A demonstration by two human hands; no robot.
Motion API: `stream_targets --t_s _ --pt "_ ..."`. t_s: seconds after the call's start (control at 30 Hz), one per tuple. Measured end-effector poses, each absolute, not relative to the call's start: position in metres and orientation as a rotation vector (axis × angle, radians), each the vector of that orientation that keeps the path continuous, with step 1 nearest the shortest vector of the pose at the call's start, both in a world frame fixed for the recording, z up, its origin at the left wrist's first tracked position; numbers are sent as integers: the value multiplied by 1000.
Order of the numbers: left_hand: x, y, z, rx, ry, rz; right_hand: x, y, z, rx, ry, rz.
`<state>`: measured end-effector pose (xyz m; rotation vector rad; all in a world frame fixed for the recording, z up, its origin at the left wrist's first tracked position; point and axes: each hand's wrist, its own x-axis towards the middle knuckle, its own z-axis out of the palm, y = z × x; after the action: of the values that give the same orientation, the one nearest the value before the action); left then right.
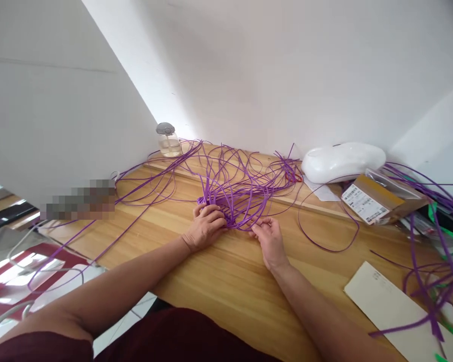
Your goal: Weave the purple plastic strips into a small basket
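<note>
In the head view, a partly woven piece of purple strips (230, 216) lies on the wooden table, its many long loose ends fanning out toward the wall. My left hand (207, 223) presses down on its near left side, fingers curled over the weave. At its right edge, my right hand (267, 236) pinches a thin purple strip between thumb and fingers. The fingertips of both hands are close to the weave, and the part under my left palm is hidden.
Behind stand a lidded glass jar (169, 143) and a glossy white object (343, 160). To the right are a labelled package (381, 198), a cream card (388, 301) and more purple strips (430, 281). Strips also trail over the table's left edge (94, 264).
</note>
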<state>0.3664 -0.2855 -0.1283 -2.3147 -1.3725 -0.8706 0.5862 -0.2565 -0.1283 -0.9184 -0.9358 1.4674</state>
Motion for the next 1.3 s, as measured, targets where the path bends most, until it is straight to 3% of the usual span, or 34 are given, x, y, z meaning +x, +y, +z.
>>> stream_targets --t_s 0.33,0.67,0.93,1.1,1.2,1.3 --pt "368 -289 -127 -2298 -1413 -679 592 -272 -130 -820 -1225 1598" --pt "372 -289 -130 -2537 -1108 -432 587 -284 -129 -832 -1620 1258" --pt "369 -304 -131 -2552 -917 -663 596 -280 -66 -814 -1347 1601" --pt "378 -320 -127 -2554 -914 -640 639 -199 18 -1147 -1257 1309" --pt "394 -324 -121 -2523 -890 -651 654 -142 53 -1535 -1579 635" --pt "410 -324 -116 -2535 -868 -663 657 -107 60 -1662 -1825 317"
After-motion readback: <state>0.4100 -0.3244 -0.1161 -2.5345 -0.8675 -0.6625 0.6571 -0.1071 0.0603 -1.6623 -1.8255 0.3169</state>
